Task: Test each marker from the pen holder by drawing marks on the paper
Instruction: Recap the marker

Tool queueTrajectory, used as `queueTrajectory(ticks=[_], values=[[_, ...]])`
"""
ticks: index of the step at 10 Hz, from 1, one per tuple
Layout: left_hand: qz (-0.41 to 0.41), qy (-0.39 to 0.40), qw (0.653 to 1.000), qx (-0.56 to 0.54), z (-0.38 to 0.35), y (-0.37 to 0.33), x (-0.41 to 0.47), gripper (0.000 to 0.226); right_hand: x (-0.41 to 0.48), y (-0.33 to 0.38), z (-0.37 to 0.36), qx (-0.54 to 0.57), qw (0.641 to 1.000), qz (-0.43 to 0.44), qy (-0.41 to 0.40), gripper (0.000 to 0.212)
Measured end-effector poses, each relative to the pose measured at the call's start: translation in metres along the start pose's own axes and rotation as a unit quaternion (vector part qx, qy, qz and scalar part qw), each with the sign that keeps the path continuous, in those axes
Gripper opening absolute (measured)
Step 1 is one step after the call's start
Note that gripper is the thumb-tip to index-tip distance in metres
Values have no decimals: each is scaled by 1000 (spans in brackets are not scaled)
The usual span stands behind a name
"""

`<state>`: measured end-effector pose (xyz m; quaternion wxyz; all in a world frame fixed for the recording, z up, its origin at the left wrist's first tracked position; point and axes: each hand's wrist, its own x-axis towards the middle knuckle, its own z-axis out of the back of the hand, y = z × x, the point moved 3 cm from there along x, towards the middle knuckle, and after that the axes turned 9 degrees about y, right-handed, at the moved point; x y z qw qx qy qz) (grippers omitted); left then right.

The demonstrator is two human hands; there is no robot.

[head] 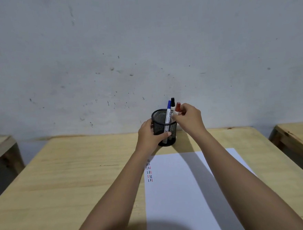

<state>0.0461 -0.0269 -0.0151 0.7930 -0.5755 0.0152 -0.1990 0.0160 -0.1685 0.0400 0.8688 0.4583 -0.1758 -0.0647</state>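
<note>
A black mesh pen holder point(162, 121) stands near the table's far edge, against the wall. My left hand point(148, 135) wraps around its left side. Three markers stick out of it: a blue-capped one point(168, 113), a black-capped one point(172, 103) and a red-capped one point(177, 107). My right hand point(189, 118) pinches the red-capped marker just below its cap, at the holder's right rim. A white sheet of paper point(179, 193) lies in front of the holder, with short black, red and blue dashes point(149, 170) in columns near its upper left corner.
The wooden table point(71, 183) reaches from the wall to the bottom of the view. Two more wooden tables stand apart from it: one at the left point(0, 148), one at the right point(299, 136). A grey wall rises right behind the holder.
</note>
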Motion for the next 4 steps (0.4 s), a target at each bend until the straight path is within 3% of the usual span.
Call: queueTrajectory(ticks=[2,4], values=[[2,7,997,76,1,-8,-2,54,-5,4,-1,-10,1000,-1,-11,5],[36,22,990,135,3,-15,-18,56,-19,-1,5,18,999,-30,24,38]])
